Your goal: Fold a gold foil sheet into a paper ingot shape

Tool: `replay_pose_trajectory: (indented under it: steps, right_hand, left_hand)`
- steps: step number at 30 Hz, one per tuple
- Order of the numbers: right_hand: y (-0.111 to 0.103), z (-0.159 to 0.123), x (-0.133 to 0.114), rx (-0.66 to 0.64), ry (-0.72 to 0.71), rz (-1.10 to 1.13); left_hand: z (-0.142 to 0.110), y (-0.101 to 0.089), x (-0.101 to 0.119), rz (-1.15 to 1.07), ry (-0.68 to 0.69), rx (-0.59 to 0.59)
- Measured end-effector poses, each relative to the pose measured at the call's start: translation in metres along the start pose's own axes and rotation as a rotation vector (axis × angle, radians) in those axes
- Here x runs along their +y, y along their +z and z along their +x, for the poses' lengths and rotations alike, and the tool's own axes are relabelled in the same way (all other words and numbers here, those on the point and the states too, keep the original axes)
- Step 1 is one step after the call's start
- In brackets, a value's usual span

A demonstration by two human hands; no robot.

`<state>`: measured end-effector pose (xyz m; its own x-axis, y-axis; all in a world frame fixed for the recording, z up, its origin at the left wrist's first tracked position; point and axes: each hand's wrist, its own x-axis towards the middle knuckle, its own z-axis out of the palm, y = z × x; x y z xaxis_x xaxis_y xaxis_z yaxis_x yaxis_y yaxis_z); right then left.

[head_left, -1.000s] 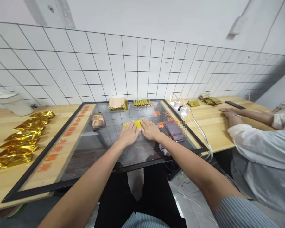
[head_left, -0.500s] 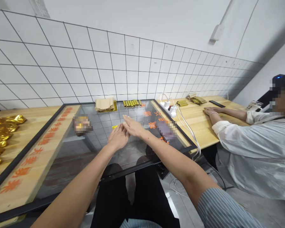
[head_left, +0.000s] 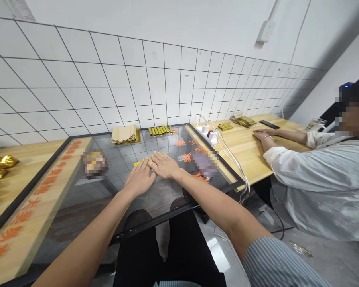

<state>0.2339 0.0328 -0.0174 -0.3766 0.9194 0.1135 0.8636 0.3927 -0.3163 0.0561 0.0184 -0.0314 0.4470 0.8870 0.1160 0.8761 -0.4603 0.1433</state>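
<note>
My left hand (head_left: 140, 177) lies palm down on the glass tabletop (head_left: 107, 207), fingers stretched out. Beside it, my right hand (head_left: 165, 165) is also flat, its fingertips touching or overlapping those of the left. Both are open. From under the fingers shows a strip of shiny yellow-gold paper (head_left: 137, 164); the rest of it is covered. Beyond the hands, a row of several thin gold paper rolls (head_left: 160, 130) lies along the far frame edge. Left of the rolls rests a stack of tan and gold paper sheets (head_left: 124, 134).
Cables and a white power strip (head_left: 211, 137) run along the right frame edge. A blurred-out item (head_left: 94, 163) is on the left, a purple one (head_left: 204, 163) on the right. Shiny gold foil pieces (head_left: 1, 161) lie far left. A co-worker's hands (head_left: 262, 134) rest on the adjoining wooden table.
My hands have flattened and moved a little apart, the left one slightly leftward. More of the gold paper shows at the fingertips. The camera view has shifted slightly.
</note>
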Motion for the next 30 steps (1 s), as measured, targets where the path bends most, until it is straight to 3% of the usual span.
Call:
replay_pose_trajectory:
  steps: [10, 13, 16, 17, 22, 30]
  right_hand:
    - [0.003, -0.003, -0.002, 0.039, -0.018, -0.035]
    - [0.003, -0.002, -0.003, 0.042, -0.017, -0.042]
    - [0.003, -0.001, -0.003, 0.035, -0.015, -0.053]
    - [0.003, -0.001, -0.003, 0.031, -0.016, -0.058]
    - [0.002, -0.002, -0.003, 0.022, -0.015, -0.077]
    - [0.001, -0.003, -0.005, 0.023, -0.014, -0.091]
  left_hand:
    - [-0.042, -0.015, -0.045, 0.1, -0.075, -0.055]
    - [-0.034, -0.029, -0.046, 0.109, -0.09, -0.086]
    - [-0.009, -0.037, -0.034, 0.121, -0.029, 0.113]
    - [-0.001, -0.036, -0.028, 0.102, 0.024, 0.131]
    - [0.023, -0.018, -0.016, 0.01, 0.084, 0.008]
    - [0.019, 0.0, -0.042, -0.008, 0.068, -0.051]
